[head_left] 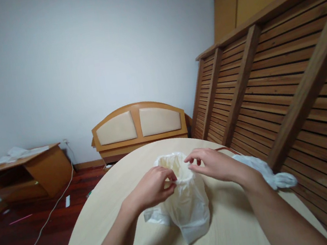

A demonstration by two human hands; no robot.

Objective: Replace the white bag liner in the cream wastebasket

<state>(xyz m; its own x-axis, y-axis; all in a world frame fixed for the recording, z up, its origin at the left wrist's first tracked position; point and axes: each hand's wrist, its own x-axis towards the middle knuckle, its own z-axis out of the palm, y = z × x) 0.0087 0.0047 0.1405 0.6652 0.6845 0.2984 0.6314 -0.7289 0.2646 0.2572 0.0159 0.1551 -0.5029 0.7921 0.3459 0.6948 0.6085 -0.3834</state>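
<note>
A white plastic bag stands on the round table, its mouth spread wide in a ring and its sides hanging loosely to the tabletop. Whether a container is inside it cannot be seen. My left hand is closed at the near left of the mouth, thumb and fingertips pinching the bag's edge. On the right side of the mouth, my right hand has its fingers bent and apart from the thumb, with the tips at the rim. I cannot make out any plastic between them.
The pale round table fills the foreground. Another whitish plastic bag lies at its right edge. Wooden slatted panels lean close on the right. A headboard stands behind, a low cabinet at left, and a cable crosses the floor.
</note>
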